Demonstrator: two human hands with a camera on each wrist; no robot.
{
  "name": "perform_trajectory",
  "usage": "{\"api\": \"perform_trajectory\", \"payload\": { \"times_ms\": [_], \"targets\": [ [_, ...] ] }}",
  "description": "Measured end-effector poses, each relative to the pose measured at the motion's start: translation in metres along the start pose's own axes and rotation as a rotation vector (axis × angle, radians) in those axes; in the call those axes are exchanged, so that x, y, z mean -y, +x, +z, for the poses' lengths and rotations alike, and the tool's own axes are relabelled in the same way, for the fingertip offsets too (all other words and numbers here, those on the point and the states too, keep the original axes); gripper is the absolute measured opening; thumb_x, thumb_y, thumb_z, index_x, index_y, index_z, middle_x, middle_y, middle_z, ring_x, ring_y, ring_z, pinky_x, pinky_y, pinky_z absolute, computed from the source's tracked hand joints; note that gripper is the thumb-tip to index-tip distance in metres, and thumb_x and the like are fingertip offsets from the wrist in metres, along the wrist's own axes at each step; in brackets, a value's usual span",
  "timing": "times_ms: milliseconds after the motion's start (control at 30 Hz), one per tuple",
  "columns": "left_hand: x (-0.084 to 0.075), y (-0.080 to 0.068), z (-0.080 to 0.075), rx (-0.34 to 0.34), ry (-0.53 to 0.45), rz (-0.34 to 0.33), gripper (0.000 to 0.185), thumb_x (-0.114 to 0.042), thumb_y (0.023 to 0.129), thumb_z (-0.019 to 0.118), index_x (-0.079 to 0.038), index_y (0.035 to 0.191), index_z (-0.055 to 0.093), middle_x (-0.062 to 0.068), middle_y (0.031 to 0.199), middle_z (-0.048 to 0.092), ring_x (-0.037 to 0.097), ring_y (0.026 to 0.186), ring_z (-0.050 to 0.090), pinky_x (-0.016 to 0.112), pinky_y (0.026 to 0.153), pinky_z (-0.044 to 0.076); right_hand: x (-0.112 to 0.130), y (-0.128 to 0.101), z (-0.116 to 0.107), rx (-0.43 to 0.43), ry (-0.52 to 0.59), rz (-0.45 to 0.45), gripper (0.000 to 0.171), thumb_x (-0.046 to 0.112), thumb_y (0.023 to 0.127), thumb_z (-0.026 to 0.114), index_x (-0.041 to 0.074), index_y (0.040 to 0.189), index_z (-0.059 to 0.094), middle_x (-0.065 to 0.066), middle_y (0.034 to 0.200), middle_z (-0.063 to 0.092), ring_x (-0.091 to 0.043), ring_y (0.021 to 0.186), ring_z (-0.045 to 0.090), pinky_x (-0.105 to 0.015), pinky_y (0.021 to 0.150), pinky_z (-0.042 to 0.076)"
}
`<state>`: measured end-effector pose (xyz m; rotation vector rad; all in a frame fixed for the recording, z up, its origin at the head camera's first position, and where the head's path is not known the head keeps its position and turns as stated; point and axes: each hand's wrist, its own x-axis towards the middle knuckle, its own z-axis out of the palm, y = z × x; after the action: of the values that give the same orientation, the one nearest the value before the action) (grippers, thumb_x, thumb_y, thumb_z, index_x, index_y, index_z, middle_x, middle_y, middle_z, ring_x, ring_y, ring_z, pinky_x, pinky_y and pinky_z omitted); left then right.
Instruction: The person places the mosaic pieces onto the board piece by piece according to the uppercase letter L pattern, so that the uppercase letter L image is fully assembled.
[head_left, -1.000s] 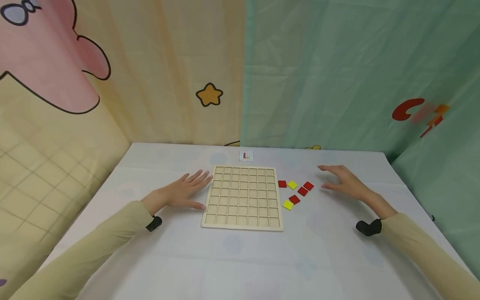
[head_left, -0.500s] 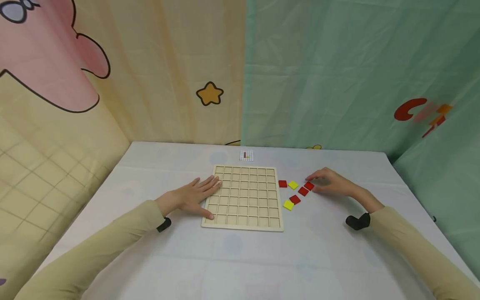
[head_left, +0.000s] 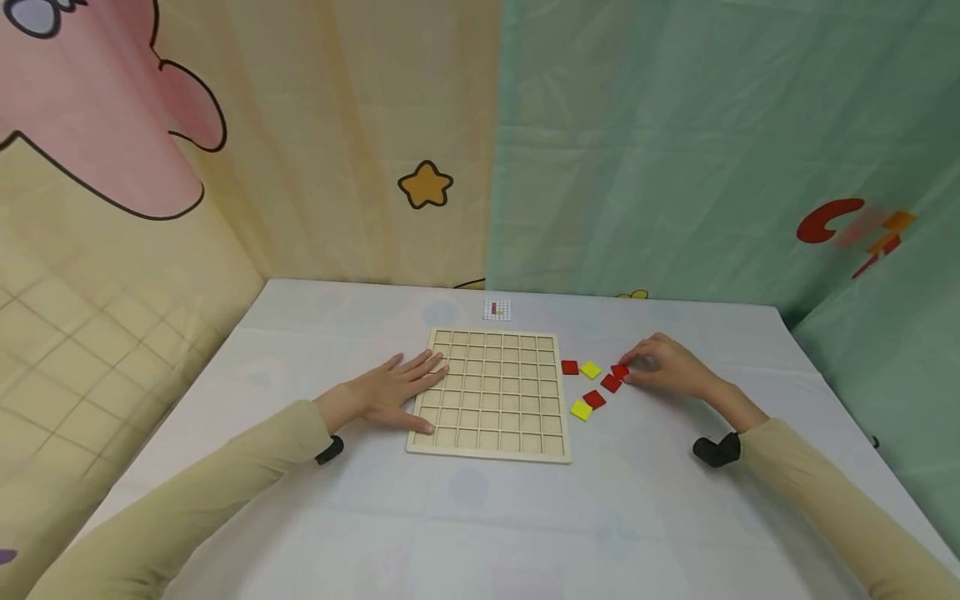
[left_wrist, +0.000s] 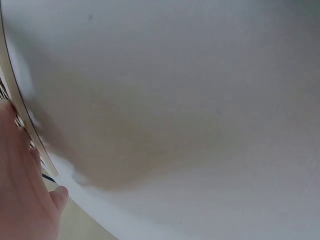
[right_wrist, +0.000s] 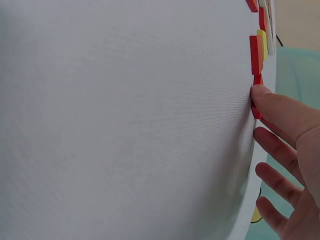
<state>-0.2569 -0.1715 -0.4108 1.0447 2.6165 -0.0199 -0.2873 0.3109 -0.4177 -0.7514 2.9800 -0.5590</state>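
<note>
My left hand (head_left: 388, 390) lies with spread, straight fingers over the left edge of a pale wooden grid board (head_left: 491, 398). In the left wrist view its fingers (left_wrist: 22, 150) reach over the board's rim. To the right of the board, my right hand (head_left: 669, 367) pinches a square red tile (head_left: 619, 370) between thumb and fingers. The right wrist view has the thumb on this red tile (right_wrist: 257, 111), close at the tabletop. Beside it lie another red tile (head_left: 611, 382), a third red tile (head_left: 594, 400) and a yellow tile (head_left: 581, 410).
Nearer the board are a red tile (head_left: 570, 367) and a yellow tile (head_left: 590, 370). A small printed grid card (head_left: 497, 310) with coloured squares lies behind the board. The white-covered table (head_left: 480, 525) ends at printed curtains (head_left: 645, 150).
My right hand has moved left and down to the farthest-right red tile and now pinches it. My left hand has slid right, from beside the board onto its left edge.
</note>
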Motion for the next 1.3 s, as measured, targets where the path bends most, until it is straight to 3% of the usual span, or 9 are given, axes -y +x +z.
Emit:
{"api": "perform_trajectory", "payload": {
  "times_ms": [233,567,800,1300],
  "targets": [
    [-0.001,-0.001,0.001,-0.005,0.039,0.008,0.096,-0.071,0.086,0.047,-0.015,0.156,0.010,0.007,0.164,0.003,0.027,0.151,0.003,0.058,0.118,0.007,0.000,-0.005,0.001,-0.003,0.028,0.007,0.032,0.015,0.082,0.075,0.006,0.113,0.071,-0.009,0.106,0.070,-0.026,0.102,0.051,-0.046,0.086,0.048],
    [-0.002,-0.003,-0.002,-0.072,0.041,0.026,0.095,-0.068,0.085,0.051,-0.016,0.155,0.015,0.006,0.163,0.012,0.027,0.150,0.010,0.061,0.117,0.011,0.001,-0.007,0.000,-0.038,0.000,0.056,0.026,0.016,0.082,0.075,0.006,0.105,0.073,-0.010,0.103,0.071,-0.027,0.100,0.054,-0.047,0.084,0.049],
    [-0.003,-0.004,0.000,-0.054,0.054,0.014,0.095,-0.068,0.086,0.050,-0.017,0.156,0.013,0.004,0.163,0.009,0.026,0.151,0.008,0.059,0.118,0.009,0.007,-0.008,0.003,-0.061,-0.016,0.118,0.027,0.019,0.081,0.074,0.006,0.105,0.074,-0.010,0.101,0.070,-0.026,0.097,0.055,-0.043,0.079,0.050],
    [-0.003,-0.003,0.004,-0.043,0.084,-0.003,0.096,-0.072,0.085,0.046,-0.019,0.156,0.010,0.001,0.164,0.005,0.024,0.151,0.004,0.057,0.118,0.008,0.021,-0.008,-0.003,-0.172,-0.044,0.142,0.027,0.018,0.082,0.072,0.003,0.104,0.073,-0.017,0.100,0.071,-0.033,0.095,0.058,-0.051,0.080,0.048]
  ]
}}
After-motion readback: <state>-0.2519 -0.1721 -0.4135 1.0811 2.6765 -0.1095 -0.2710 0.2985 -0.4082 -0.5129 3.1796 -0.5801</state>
